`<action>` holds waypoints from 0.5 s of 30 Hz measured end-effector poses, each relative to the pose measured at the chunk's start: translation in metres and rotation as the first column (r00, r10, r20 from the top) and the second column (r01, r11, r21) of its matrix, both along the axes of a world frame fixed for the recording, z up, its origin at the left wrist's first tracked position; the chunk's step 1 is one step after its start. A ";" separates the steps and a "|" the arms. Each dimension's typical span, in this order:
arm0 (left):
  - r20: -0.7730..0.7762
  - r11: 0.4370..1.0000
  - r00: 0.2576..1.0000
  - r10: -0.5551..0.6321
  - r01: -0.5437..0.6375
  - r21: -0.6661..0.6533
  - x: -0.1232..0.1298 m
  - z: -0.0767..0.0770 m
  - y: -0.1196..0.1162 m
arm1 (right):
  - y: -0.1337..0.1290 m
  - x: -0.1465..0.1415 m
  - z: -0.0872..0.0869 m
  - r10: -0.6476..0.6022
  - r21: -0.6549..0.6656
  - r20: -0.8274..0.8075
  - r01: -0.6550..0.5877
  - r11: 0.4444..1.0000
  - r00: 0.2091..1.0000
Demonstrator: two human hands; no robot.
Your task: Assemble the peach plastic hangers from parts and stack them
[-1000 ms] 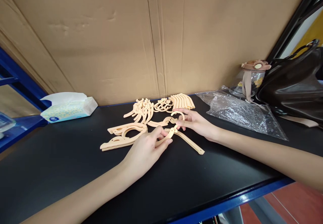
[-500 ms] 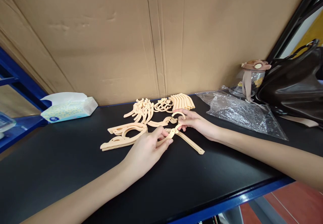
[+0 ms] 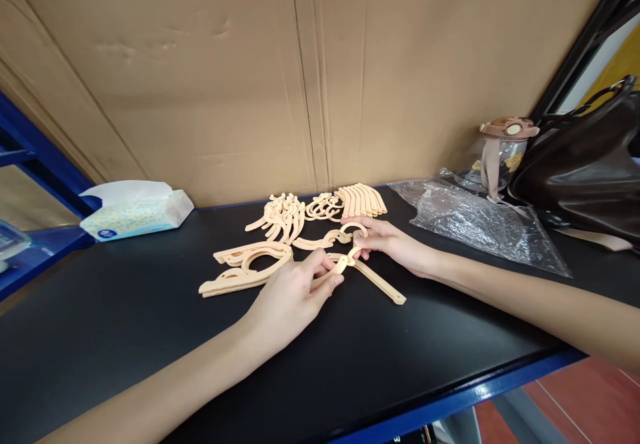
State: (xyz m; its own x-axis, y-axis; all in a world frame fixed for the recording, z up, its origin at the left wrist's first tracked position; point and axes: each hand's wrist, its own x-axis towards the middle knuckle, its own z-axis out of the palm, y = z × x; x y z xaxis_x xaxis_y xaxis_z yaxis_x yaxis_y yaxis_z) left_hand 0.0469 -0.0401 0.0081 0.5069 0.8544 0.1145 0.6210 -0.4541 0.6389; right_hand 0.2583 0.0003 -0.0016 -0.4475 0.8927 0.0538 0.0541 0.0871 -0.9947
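Nudged slightly toward 3 o'clock since earlier frame: joint (image 3: 351, 260). Pinched in left hand (image 3: 290, 292), thumb against fingers: pale arm piece (image 3: 341, 266). Gripped in right hand (image 3: 387, 241), toward 1 o'clock: curved hook (image 3: 357, 225). Best held close to joint, probably, turned gently without prying. Angled toward 4 o'clock: slim strip (image 3: 383, 283), attached or not, cannot tell. Lying toward 9 o'clock: folded frames (image 3: 220, 288).

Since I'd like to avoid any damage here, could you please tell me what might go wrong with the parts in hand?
The left hand pinches the beige bar close to where the hook appears to meet it, and the right hand grips the hook, so uneven force might strain that connection. If either part slips, it could also knock the straight strip close by.
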 end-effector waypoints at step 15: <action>0.026 0.991 1.000 0.001 0.003 -0.136 -0.001 0.001 0.000 | 0.001 0.002 -0.004 0.135 0.063 -0.002 -0.134 0.989 0.991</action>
